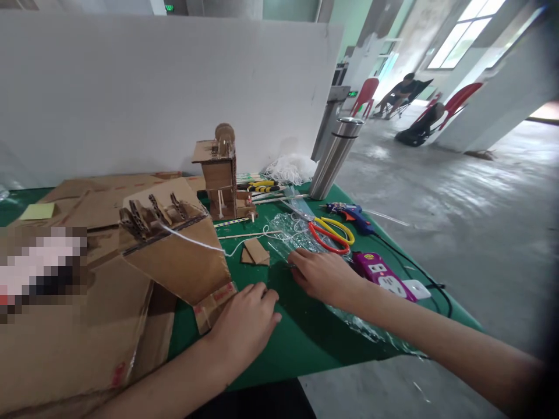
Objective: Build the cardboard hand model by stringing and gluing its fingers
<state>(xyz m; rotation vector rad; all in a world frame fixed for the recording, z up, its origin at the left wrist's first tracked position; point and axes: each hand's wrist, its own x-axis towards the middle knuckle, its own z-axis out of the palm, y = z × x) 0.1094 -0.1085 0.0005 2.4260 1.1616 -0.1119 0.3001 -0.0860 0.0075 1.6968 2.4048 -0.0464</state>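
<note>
My left hand (248,317) lies beside the taped foot of a cardboard hand-shaped piece (179,256), partly covering that end. Its fingers are loosely bent, the thumb stands apart, and I see nothing held. White string (196,241) runs from the piece's upright corrugated tabs across to the right. My right hand (321,273) is low over the green table by crumpled clear plastic wrap (283,230), its fingers pinched together. Whatever lies between those fingertips is too small to make out. Small cardboard scraps (255,252) lie between the hands, farther back.
Scissors (329,234), a blue glue gun (349,214) and a purple power strip (384,276) lie right. Behind stand a steel flask (334,160) and a cardboard tower (220,174). Flat cardboard sheets (87,343) cover the left. A white board (166,93) rises behind.
</note>
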